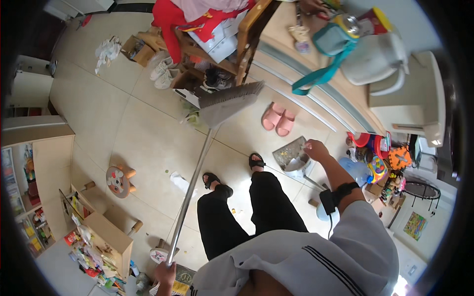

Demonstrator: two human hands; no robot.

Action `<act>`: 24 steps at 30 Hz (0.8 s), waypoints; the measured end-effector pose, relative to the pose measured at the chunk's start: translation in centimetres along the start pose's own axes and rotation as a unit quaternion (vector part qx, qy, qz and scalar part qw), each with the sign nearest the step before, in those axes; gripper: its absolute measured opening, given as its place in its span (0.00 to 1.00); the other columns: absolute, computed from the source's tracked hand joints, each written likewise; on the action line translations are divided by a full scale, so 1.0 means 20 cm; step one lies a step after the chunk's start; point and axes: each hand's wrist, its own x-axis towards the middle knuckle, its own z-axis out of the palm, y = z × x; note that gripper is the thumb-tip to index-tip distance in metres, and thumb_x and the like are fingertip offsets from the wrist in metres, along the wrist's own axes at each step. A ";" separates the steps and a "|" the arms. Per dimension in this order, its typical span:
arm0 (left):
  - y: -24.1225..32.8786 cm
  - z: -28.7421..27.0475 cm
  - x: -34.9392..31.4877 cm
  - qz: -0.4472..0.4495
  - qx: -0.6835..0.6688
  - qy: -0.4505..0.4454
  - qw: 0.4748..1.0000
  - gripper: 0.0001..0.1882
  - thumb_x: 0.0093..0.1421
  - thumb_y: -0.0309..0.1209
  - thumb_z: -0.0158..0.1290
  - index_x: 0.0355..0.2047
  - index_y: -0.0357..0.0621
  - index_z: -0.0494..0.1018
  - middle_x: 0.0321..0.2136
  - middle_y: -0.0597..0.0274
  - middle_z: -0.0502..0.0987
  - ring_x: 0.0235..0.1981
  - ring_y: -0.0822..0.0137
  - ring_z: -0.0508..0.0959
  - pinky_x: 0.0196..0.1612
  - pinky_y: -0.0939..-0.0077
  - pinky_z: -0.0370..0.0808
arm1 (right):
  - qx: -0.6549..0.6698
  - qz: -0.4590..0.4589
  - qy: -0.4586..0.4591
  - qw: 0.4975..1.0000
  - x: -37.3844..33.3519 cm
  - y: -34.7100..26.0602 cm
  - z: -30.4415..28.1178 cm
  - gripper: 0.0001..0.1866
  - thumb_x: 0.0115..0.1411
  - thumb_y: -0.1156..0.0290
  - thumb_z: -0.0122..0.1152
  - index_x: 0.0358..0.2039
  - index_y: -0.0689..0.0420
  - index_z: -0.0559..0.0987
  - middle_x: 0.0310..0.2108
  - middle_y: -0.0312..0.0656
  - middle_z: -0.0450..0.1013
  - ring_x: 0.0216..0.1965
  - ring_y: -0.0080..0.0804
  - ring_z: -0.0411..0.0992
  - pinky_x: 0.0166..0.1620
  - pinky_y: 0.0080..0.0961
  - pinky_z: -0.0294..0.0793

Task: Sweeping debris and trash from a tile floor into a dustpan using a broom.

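Observation:
Low at the picture's bottom, my left hand (166,274) is wrapped round the metal handle of a broom (228,107). The broom head points away from me, its grey bristles turned up near the shoe rack. My right hand (317,150) reaches out over the edge of a dustpan (285,154), fingers closed in a pinch; whatever they may hold is too small to make out. Bits of litter lie in the dustpan, which rests on the floor right of my feet with its long handle leaning back toward me.
Pink slippers (278,119) lie beyond the dustpan. A wooden shoe rack (217,59) holds shoes and clothes. At left are a small round stool (118,179) and a crumpled white tissue (179,182). Toys and a blue water bottle (354,170) crowd the right side.

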 end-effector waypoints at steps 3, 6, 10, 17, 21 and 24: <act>0.13 -0.13 -0.06 0.123 -0.105 -0.068 0.984 0.18 0.41 0.42 0.53 0.14 0.38 0.67 0.14 0.48 0.69 0.19 0.49 0.70 0.23 0.61 0.66 | 0.034 0.016 0.071 0.997 -0.40 0.14 -0.28 0.17 0.40 0.64 0.58 0.31 0.58 0.71 0.28 0.44 0.70 0.30 0.35 0.69 0.34 0.26 0.68; 0.42 -0.30 -0.05 0.162 -0.048 -0.085 0.982 0.17 0.42 0.41 0.53 0.17 0.37 0.67 0.16 0.46 0.70 0.23 0.48 0.70 0.26 0.59 0.66 | 0.076 0.075 0.130 0.986 -0.78 0.20 -0.54 0.19 0.39 0.63 0.59 0.31 0.60 0.70 0.30 0.48 0.69 0.33 0.41 0.67 0.37 0.31 0.66; 0.78 -0.36 0.14 0.156 -0.042 -0.085 0.983 0.16 0.43 0.39 0.51 0.20 0.36 0.67 0.20 0.45 0.70 0.26 0.48 0.71 0.29 0.60 0.67 | 0.046 0.127 0.181 0.974 -1.21 0.48 -0.64 0.24 0.40 0.60 0.59 0.35 0.62 0.68 0.35 0.50 0.66 0.39 0.41 0.64 0.43 0.30 0.62; 1.40 -0.41 0.44 0.233 -0.101 -0.083 0.964 0.26 0.45 0.29 0.46 0.47 0.46 0.55 0.29 0.44 0.70 0.34 0.50 0.70 0.34 0.62 0.67 | 0.096 0.254 0.123 0.955 -1.57 0.63 -0.57 0.38 0.40 0.55 0.60 0.46 0.67 0.59 0.44 0.56 0.59 0.48 0.43 0.57 0.50 0.30 0.53; 1.51 -0.43 0.45 0.196 -0.012 -0.091 0.976 0.28 0.45 0.26 0.41 0.50 0.59 0.54 0.31 0.49 0.71 0.34 0.55 0.71 0.35 0.65 0.68 | 0.130 0.265 0.071 0.953 -1.63 0.79 -0.46 0.36 0.40 0.56 0.60 0.45 0.65 0.61 0.43 0.53 0.61 0.46 0.40 0.59 0.48 0.27 0.57; 1.40 -0.40 0.47 0.188 -0.003 -0.090 0.978 0.28 0.45 0.26 0.39 0.49 0.62 0.55 0.31 0.52 0.71 0.34 0.58 0.71 0.35 0.66 0.68 | 0.204 0.263 0.040 0.942 -1.65 0.84 -0.46 0.31 0.42 0.57 0.59 0.43 0.64 0.64 0.40 0.50 0.64 0.42 0.36 0.62 0.45 0.25 0.60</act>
